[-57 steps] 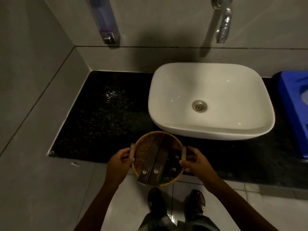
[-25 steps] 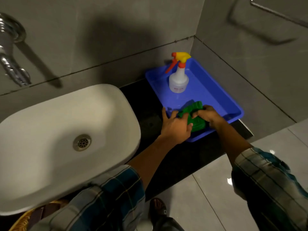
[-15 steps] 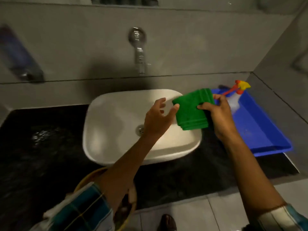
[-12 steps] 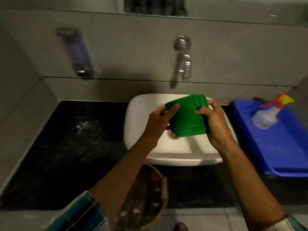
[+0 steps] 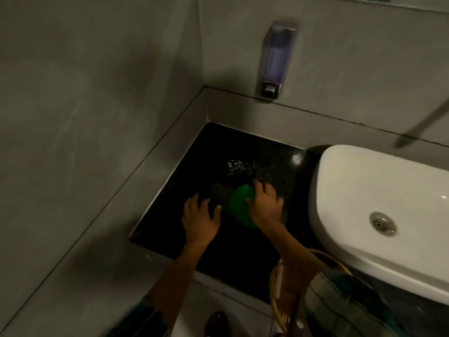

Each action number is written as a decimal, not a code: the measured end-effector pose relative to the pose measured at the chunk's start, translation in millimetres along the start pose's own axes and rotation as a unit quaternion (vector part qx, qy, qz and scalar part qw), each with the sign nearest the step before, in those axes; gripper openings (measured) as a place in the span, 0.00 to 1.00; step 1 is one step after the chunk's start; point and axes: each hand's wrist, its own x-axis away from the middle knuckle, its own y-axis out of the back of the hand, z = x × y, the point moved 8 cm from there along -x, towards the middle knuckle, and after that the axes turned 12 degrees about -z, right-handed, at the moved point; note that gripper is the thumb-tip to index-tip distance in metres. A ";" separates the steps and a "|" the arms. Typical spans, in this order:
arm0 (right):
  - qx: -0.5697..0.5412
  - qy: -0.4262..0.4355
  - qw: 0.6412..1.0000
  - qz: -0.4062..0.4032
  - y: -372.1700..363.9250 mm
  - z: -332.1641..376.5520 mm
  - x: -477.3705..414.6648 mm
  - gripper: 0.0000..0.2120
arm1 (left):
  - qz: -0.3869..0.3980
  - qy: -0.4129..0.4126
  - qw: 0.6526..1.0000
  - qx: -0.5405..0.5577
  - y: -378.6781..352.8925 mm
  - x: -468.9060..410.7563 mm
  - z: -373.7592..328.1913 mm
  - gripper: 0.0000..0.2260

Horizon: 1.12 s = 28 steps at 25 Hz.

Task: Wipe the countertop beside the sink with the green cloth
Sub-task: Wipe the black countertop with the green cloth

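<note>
The black stone countertop point(image 5: 218, 152) lies left of the white sink point(image 5: 379, 190). On it the green cloth point(image 5: 239, 207) lies flat, and my right hand point(image 5: 266, 204) presses down on its right part, fingers spread over it. My left hand point(image 5: 200, 218) rests flat on the bare counter just left of the cloth, fingers apart, holding nothing. A patch of water droplets point(image 5: 243, 166) glints on the counter just beyond the cloth.
Grey walls close the counter on the left and at the back. A soap dispenser point(image 5: 277, 59) hangs on the back wall. A wicker basket point(image 5: 284, 295) sits at the counter's front edge below my right forearm. A shoe point(image 5: 215, 323) shows on the floor.
Both hands held the green cloth up over the sink; the cloth is now down on the counter left of the sink under my right hand, and my left hand has let go.
</note>
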 end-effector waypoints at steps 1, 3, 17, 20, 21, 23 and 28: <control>0.008 0.013 1.000 -0.001 -16.9 7.5 6.3 0.30 | -0.041 -0.031 0.998 -0.040 7.3 -6.8 18.2 0.23; 0.003 0.032 0.999 0.023 -50.4 21.2 20.8 0.34 | -0.046 -0.065 0.991 -0.109 10.2 -19.8 54.3 0.27; 0.050 0.054 0.997 -0.006 -84.1 50.9 -96.3 0.34 | -0.064 -0.105 0.982 -0.141 1.1 -32.6 77.4 0.28; 0.101 0.212 0.972 0.009 -105.9 71.5 -30.5 0.33 | -0.063 -0.104 0.982 -0.142 2.9 -32.7 77.7 0.29; 0.112 0.211 0.971 0.002 -99.9 53.0 -23.2 0.33 | -0.061 -0.102 0.983 -0.142 3.2 -32.0 78.4 0.29; 0.132 0.124 0.983 -0.023 -78.1 0.1 -44.3 0.34 | -0.057 -0.101 0.984 -0.136 2.9 -32.0 77.7 0.29; 0.057 -0.047 0.997 -0.016 -69.3 -7.3 -142.6 0.34 | -0.062 -0.101 0.982 -0.149 0.3 -32.5 78.6 0.28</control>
